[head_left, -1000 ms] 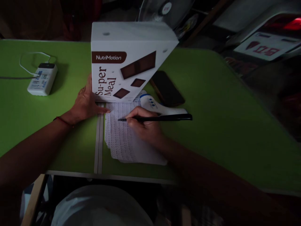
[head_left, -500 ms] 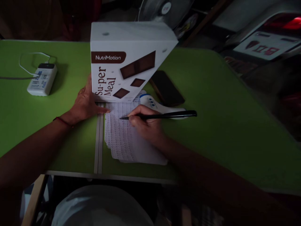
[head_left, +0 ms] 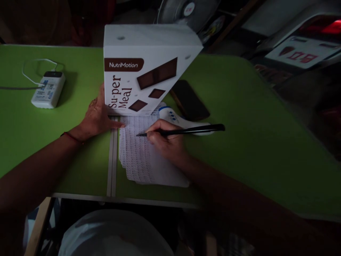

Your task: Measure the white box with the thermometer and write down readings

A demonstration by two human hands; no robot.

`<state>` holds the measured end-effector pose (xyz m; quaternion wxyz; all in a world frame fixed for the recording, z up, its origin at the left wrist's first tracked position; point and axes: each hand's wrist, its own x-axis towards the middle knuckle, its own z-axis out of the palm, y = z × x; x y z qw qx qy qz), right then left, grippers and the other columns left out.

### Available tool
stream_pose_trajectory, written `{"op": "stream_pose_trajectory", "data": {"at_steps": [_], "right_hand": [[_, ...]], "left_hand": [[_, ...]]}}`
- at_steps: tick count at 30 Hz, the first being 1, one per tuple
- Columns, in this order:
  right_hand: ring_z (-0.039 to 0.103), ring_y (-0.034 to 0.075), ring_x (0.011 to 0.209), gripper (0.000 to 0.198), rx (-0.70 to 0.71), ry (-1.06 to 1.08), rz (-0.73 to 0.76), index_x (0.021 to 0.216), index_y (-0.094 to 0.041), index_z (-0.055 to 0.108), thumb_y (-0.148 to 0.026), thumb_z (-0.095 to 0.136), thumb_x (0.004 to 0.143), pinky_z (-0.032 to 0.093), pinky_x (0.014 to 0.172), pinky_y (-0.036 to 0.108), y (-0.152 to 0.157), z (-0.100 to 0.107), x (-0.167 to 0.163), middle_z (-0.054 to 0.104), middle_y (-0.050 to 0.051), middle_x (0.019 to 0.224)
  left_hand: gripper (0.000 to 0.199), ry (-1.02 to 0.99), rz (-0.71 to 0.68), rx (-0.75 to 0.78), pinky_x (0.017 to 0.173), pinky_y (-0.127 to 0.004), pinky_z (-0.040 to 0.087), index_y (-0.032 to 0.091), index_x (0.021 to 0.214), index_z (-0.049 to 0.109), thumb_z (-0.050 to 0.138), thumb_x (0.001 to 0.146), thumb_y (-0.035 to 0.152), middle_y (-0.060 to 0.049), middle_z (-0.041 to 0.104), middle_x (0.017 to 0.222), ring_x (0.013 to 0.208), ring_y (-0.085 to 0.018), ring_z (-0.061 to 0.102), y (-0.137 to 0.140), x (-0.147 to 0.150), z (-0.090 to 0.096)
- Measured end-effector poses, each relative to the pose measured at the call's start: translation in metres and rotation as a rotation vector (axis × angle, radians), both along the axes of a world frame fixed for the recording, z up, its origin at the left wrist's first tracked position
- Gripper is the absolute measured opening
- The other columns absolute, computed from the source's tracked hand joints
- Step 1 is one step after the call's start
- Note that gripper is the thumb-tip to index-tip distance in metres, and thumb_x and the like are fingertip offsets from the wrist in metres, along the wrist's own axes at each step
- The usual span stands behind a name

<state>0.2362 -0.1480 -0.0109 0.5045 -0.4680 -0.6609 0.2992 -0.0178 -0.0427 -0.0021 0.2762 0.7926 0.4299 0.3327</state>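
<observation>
A white NutriMotion box (head_left: pixel 160 67) with brown pictures stands upright on the green table, over the upper part of several sheets of handwritten paper (head_left: pixel 138 160). My left hand (head_left: pixel 96 115) is closed around the box's lower left corner; its thumb stretches across to the paper's edge and the other fingers are mostly hidden behind the box. Lower right of the box, my right hand (head_left: pixel 166 140) grips a black pen (head_left: pixel 197 129), its tip at the written lines. Just beyond that hand lies a white handheld device (head_left: pixel 177 119) with blue buttons, partly covered by hand and pen.
A dark phone (head_left: pixel 189 100) lies right of the box. At the left sits a white power bank or adapter (head_left: pixel 48 90) with cables plugged in. A metal seam (head_left: pixel 112 163) crosses the green table (head_left: pixel 253 142). A fan (head_left: pixel 183 10) stands behind the table.
Almost nothing differs. The whole view has shifted by a few pixels, and the pen's back end sits very slightly farther right and higher.
</observation>
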Motion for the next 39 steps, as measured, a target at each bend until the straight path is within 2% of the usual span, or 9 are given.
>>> {"op": "stream_pose_trajectory", "data": {"at_steps": [7, 13, 18, 22, 28, 33, 36, 39], "right_hand": [[0.049, 0.017, 0.053, 0.016, -0.056, -0.093, 0.035, 0.07, -0.031, 0.061, -0.025, 0.071, 0.08, 0.041, 0.05, 0.032, 0.0008, 0.0026, 0.001, 0.06, -0.003, 0.058], [0.047, 0.015, 0.051, 0.012, -0.013, -0.065, 0.091, 0.071, -0.03, 0.061, -0.023, 0.065, 0.08, 0.039, 0.05, 0.03, 0.0005, 0.0044, 0.0001, 0.058, -0.004, 0.058], [0.05, 0.015, 0.052, 0.012, -0.003, -0.014, 0.035, 0.071, -0.028, 0.06, -0.021, 0.063, 0.08, 0.04, 0.05, 0.029, 0.0005, 0.0044, -0.0025, 0.059, -0.005, 0.059], [0.052, 0.016, 0.052, 0.016, 0.019, -0.043, 0.059, 0.071, -0.029, 0.06, -0.016, 0.064, 0.08, 0.041, 0.05, 0.03, 0.0002, 0.003, -0.0009, 0.06, -0.005, 0.06], [0.051, 0.016, 0.051, 0.018, 0.042, -0.053, 0.028, 0.072, -0.03, 0.06, -0.015, 0.064, 0.081, 0.042, 0.05, 0.031, -0.0001, 0.0011, 0.0, 0.057, -0.005, 0.059], [0.051, 0.016, 0.05, 0.016, 0.029, -0.065, 0.008, 0.068, -0.029, 0.057, -0.019, 0.063, 0.079, 0.041, 0.049, 0.03, -0.0019, 0.006, -0.0046, 0.057, -0.004, 0.056], [0.051, 0.016, 0.051, 0.017, 0.016, -0.076, 0.022, 0.068, -0.029, 0.055, -0.018, 0.061, 0.079, 0.042, 0.05, 0.03, -0.0027, 0.0071, -0.004, 0.057, -0.004, 0.057], [0.051, 0.015, 0.051, 0.018, 0.039, -0.078, 0.057, 0.072, -0.029, 0.056, -0.018, 0.06, 0.085, 0.042, 0.05, 0.029, -0.0045, 0.0056, -0.001, 0.056, -0.005, 0.057]], "left_hand": [[0.146, -0.037, -0.001, 0.02, 0.13, -0.077, 0.043, 0.033, 0.169, 0.038, 0.114, 0.047, 0.054, -0.017, 0.065, 0.16, 0.154, -0.058, 0.053, 0.0008, -0.002, -0.0027], [0.146, 0.024, -0.011, -0.001, 0.134, -0.079, 0.036, 0.026, 0.172, 0.034, 0.11, 0.051, 0.057, -0.018, 0.064, 0.162, 0.155, -0.059, 0.051, -0.0001, -0.0018, 0.0004], [0.146, -0.009, -0.005, 0.002, 0.133, -0.08, 0.036, 0.029, 0.17, 0.036, 0.111, 0.048, 0.055, -0.019, 0.067, 0.156, 0.153, -0.06, 0.054, 0.0012, -0.0004, -0.002], [0.141, -0.021, -0.016, 0.01, 0.132, -0.079, 0.04, 0.031, 0.168, 0.039, 0.11, 0.048, 0.054, -0.017, 0.067, 0.158, 0.151, -0.06, 0.056, 0.002, -0.0014, -0.0033], [0.142, -0.018, -0.004, -0.02, 0.13, -0.082, 0.039, 0.028, 0.167, 0.038, 0.111, 0.048, 0.057, -0.02, 0.067, 0.155, 0.152, -0.063, 0.053, -0.0012, -0.0008, 0.0013], [0.13, 0.031, 0.037, -0.007, 0.132, -0.071, 0.043, 0.022, 0.163, 0.043, 0.11, 0.053, 0.041, -0.022, 0.063, 0.161, 0.152, -0.058, 0.056, -0.007, 0.002, 0.0065], [0.131, -0.027, 0.009, -0.008, 0.137, -0.071, 0.037, 0.026, 0.161, 0.046, 0.113, 0.051, 0.047, -0.019, 0.064, 0.16, 0.155, -0.057, 0.053, -0.0062, 0.0002, 0.0054], [0.13, -0.086, -0.019, -0.03, 0.137, -0.073, 0.036, 0.027, 0.159, 0.049, 0.114, 0.049, 0.054, -0.017, 0.066, 0.158, 0.155, -0.058, 0.052, -0.0033, -0.0013, 0.0026]]}}
